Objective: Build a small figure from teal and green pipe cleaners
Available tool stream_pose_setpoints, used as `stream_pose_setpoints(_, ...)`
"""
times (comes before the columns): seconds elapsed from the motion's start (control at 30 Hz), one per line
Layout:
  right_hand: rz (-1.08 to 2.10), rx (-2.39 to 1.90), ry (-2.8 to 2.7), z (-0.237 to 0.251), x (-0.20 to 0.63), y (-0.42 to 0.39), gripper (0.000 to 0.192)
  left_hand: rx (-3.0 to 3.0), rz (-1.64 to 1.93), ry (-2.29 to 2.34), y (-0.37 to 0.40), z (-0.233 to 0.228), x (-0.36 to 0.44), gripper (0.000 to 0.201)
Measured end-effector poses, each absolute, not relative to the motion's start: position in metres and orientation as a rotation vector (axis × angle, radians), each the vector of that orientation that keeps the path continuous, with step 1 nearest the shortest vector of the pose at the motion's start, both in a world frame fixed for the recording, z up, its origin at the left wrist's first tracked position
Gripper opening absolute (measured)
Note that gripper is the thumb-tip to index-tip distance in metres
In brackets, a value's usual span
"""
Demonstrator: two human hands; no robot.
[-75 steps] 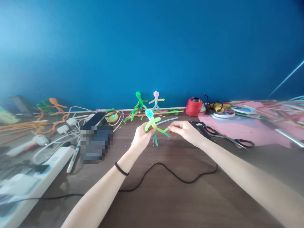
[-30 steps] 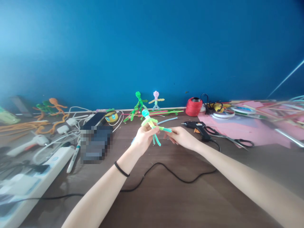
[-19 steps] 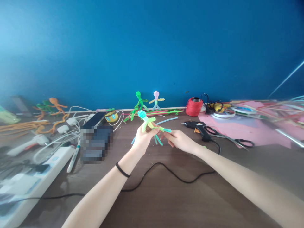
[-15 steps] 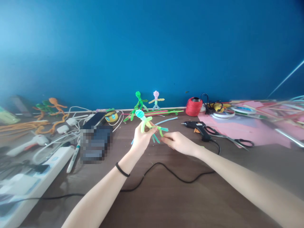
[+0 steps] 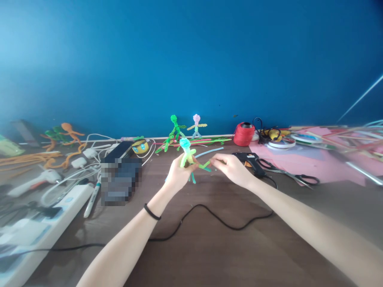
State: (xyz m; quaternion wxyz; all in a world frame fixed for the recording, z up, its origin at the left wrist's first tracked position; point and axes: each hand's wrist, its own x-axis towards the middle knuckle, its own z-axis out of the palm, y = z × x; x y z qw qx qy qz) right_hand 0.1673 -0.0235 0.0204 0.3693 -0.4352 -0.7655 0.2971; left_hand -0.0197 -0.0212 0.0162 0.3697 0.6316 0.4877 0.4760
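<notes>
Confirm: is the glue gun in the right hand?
No, the right hand pinches the pipe-cleaner figure; the glue gun lies on the table behind it.

This looks like a home craft corner: a brown table pushed against a bare blue wall, strewn with pipe-cleaner figures, a red spool of cord, a glue gun, scissors, tape rolls, pink paper and tangled chargers.
</notes>
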Motion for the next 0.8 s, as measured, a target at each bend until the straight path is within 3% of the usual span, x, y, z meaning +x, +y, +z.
stream_pose_setpoints(0.4,0.981,-1.213,-2.124,0.009,0.158,-0.029,0.035,1.228,1.314,0.948,-0.024,0.018,-0.013,0.02)
stream_pose_setpoints(0.57,0.897,-1.134,-2.287,0.01,0.151,-0.039,0.033,1.52,1.351,1.205,-0.025,0.016,-0.016,0.012)
stream_pose_setpoints(0.8,0.724,-1.14,-2.169,0.02,0.156,-0.037,0.025,1.936,1.13,1.458,-0.03,0.019,-0.023,0.004)
